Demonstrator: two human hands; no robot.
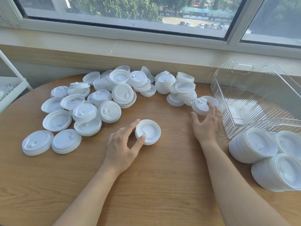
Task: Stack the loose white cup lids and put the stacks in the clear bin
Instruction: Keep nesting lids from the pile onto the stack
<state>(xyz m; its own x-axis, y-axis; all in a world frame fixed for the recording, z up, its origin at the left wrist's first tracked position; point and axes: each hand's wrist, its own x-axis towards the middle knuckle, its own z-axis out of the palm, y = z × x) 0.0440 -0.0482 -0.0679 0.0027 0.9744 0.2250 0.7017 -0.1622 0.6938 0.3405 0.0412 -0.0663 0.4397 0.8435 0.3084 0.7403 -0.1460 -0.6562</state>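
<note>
Insp: White plastic lids (104,95) lie loose across the desk (162,185); clear bin (254,98) at far right holds no stacks yet.

Op: My hands?

Insp: Your left hand (123,144) pinches a small upturned stack (147,134), thumb & fingers on rim. Right hand (206,123), fingers straight, touches a lid (200,106) nr the bin. Seat it same way up, rims square.

Daylit room, worktop set against a window

A rounded wood-grain worktop (146,185) is sitting below a pale sill (114,46); a white-framed window (123,25) is letting in bright daylight and showing trees (114,7) and parked cars (203,25) outside, while a white perforated rack (11,88) is standing at the left edge.
</note>
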